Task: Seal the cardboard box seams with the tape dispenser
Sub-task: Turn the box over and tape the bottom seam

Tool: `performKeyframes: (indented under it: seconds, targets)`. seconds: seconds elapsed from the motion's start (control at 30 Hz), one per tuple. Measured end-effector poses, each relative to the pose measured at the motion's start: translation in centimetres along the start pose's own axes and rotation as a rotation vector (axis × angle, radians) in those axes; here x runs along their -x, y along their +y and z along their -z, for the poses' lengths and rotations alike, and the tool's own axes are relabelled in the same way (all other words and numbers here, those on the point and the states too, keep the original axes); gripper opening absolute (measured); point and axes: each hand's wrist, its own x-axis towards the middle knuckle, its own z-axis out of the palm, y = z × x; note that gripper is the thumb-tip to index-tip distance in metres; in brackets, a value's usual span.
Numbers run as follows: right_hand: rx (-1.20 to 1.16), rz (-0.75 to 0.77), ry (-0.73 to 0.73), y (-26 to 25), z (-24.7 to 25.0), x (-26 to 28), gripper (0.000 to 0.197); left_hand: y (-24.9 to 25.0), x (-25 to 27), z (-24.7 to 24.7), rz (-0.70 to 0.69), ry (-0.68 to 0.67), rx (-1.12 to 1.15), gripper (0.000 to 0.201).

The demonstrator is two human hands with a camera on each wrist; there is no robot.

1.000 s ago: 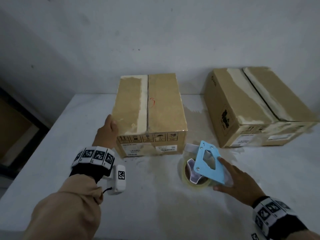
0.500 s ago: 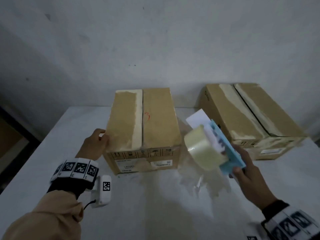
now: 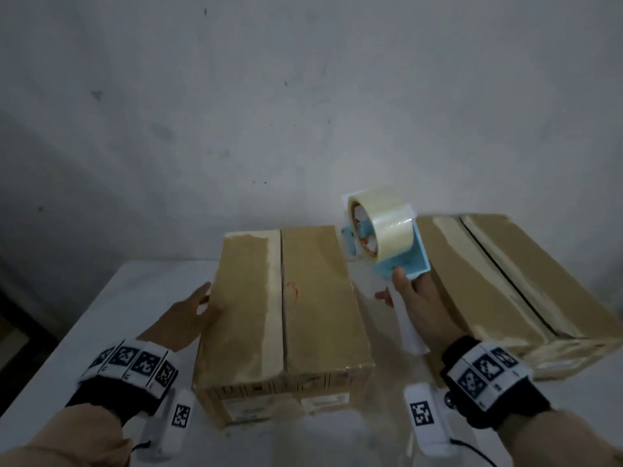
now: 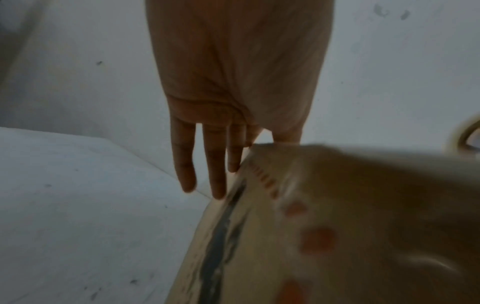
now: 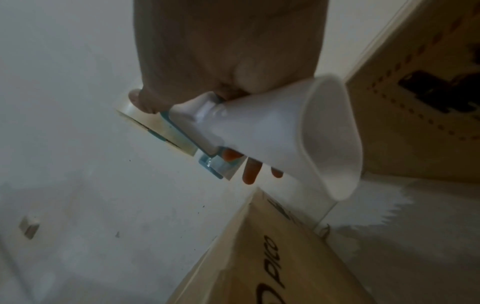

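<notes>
A brown cardboard box point(image 3: 313, 315) stands in the middle of the white table point(image 3: 128, 298), its top seam running away from me with an old tape strip beside it. My left hand point(image 3: 192, 315) rests flat against the box's left side, fingers point(image 4: 215, 164) straight along the edge of the box point(image 4: 337, 226). My right hand point(image 3: 418, 305) grips the white handle of a blue tape dispenser point(image 3: 387, 237) carrying a clear tape roll, held in the air above the box's far right corner. In the right wrist view the dispenser point(image 5: 259, 131) has my fingers wrapped round its handle.
A second, larger cardboard box point(image 3: 505, 284) lies at the right, close to my right hand. A grey wall point(image 3: 303, 112) rises just behind both boxes. The table's left edge borders a dark opening point(image 3: 20, 325).
My right hand has lifted the tape dispenser off the table and carried it up and forward to the box's far right corner. My left hand stays on the box's left side.
</notes>
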Motion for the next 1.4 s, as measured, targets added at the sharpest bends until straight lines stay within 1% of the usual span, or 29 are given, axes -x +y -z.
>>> performKeyframes:
  seconds: [0.07, 0.1, 0.17, 0.27, 0.3, 0.37, 0.4, 0.47, 0.5, 0.6, 0.63, 0.7, 0.73, 0.77, 0.87, 0.9, 0.93, 1.0, 1.03, 1.13, 1.17, 1.2, 1.23, 1.27, 1.3, 1.37, 1.4]
  targets:
    - [-0.044, -0.034, -0.027, 0.5, -1.0, -0.6, 0.079, -0.3, -0.3, -0.2, -0.053, -0.034, 0.093, 0.066]
    - [-0.059, -0.051, -0.034, 0.8, -1.4, -0.8, 0.081, -0.4, -0.3, -0.3, -0.08, -0.028, 0.114, 0.062]
    - [-0.053, -0.064, -0.041, 1.5, -1.9, -0.7, 0.081, -0.5, -0.2, -0.4, -0.102, -0.028, 0.106, 0.057]
    - [0.017, -0.071, -0.058, 2.3, -2.4, -0.2, 0.082, -0.6, 0.3, -0.3, -0.115, -0.045, 0.121, 0.06]
    - [0.024, -0.071, -0.059, 2.2, -2.4, 0.0, 0.079, -0.6, 0.5, -0.2, -0.12, -0.045, 0.119, 0.064]
    - [-0.005, -0.068, -0.047, 1.7, -2.3, 0.5, 0.06, -0.4, 1.0, -0.3, -0.106, -0.055, 0.127, 0.078]
    - [-0.024, -0.071, -0.047, 1.4, -2.1, 0.8, 0.054, -0.2, 1.3, -0.5, -0.086, -0.06, 0.133, 0.08]
    - [-0.039, -0.081, -0.053, 1.1, -1.4, 1.7, 0.063, 0.1, 2.2, -1.2, -0.053, -0.07, 0.15, 0.066]
    - [-0.04, -0.084, -0.058, 0.9, -0.9, 2.3, 0.064, 0.2, 2.6, -1.5, -0.057, -0.08, 0.15, 0.061]
    - [-0.052, -0.062, -0.05, 0.5, 0.4, 4.8, 0.035, 0.1, 4.4, -2.4, -0.06, -0.125, 0.151, 0.058]
    - [-0.06, -0.048, -0.04, 0.4, 0.8, 5.6, 0.038, 0.3, 5.1, -2.6, -0.072, -0.134, 0.152, 0.057]
    - [-0.043, -0.019, -0.018, -0.2, 1.6, 7.1, 0.064, 0.5, 6.9, -3.1, -0.086, -0.165, 0.168, 0.052]
    - [-0.036, -0.003, -0.008, -0.6, 1.9, 7.7, 0.072, 0.7, 7.9, -3.4, -0.098, -0.176, 0.178, 0.052]
    - [-0.03, 0.018, -0.006, -1.1, 2.2, 8.3, 0.075, 0.8, 8.9, -3.6, -0.115, -0.178, 0.182, 0.055]
    - [0.014, 0.089, -0.028, -3.6, 2.8, 9.4, 0.075, 0.4, 11.4, -3.8, -0.148, -0.209, 0.151, 0.082]
    - [0.004, 0.102, -0.036, -4.4, 2.9, 9.4, 0.075, 0.0, 12.0, -3.9, -0.146, -0.224, 0.137, 0.088]
    - [-0.014, 0.103, -0.044, -5.2, 2.9, 9.4, 0.077, -0.3, 12.6, -4.0, -0.14, -0.244, 0.126, 0.086]
    - [-0.038, 0.091, -0.074, -6.4, 2.9, 8.9, 0.085, -0.8, 13.5, -4.3, -0.118, -0.256, 0.09, 0.068]
    - [-0.038, 0.084, -0.093, -6.6, 2.8, 8.5, 0.09, -1.0, 13.8, -4.4, -0.102, -0.263, 0.075, 0.063]
    - [-0.04, 0.057, -0.153, -7.1, 2.1, 7.5, 0.1, -1.3, 14.3, -4.0, -0.083, -0.321, 0.06, 0.06]
    - [-0.035, 0.056, -0.166, -7.2, 1.8, 7.2, 0.102, -1.2, 14.3, -3.4, -0.089, -0.337, 0.035, 0.064]
    - [-0.032, 0.06, -0.179, -7.4, 1.3, 6.9, 0.101, -0.9, 14.1, -2.8, -0.118, -0.332, -0.017, 0.074]
    - [-0.031, 0.068, -0.196, -7.5, 0.9, 6.7, 0.099, -0.6, 13.8, -2.2, -0.154, -0.296, -0.082, 0.089]
    - [-0.031, 0.078, -0.211, -7.7, 0.4, 6.3, 0.095, -0.2, 13.2, -1.6, -0.191, -0.229, -0.136, 0.1]
    - [-0.032, 0.089, -0.218, -7.9, 0.0, 6.0, 0.09, 0.6, 12.6, -1.1, -0.22, -0.149, -0.164, 0.098]
    - [-0.03, 0.131, -0.222, -8.2, -0.9, 5.5, 0.082, 2.7, 11.5, 0.0, -0.279, -0.009, -0.148, 0.064]
    - [-0.03, 0.155, -0.228, -8.4, -1.2, 5.2, 0.08, 3.9, 10.8, 0.3, -0.319, 0.036, -0.126, 0.052]
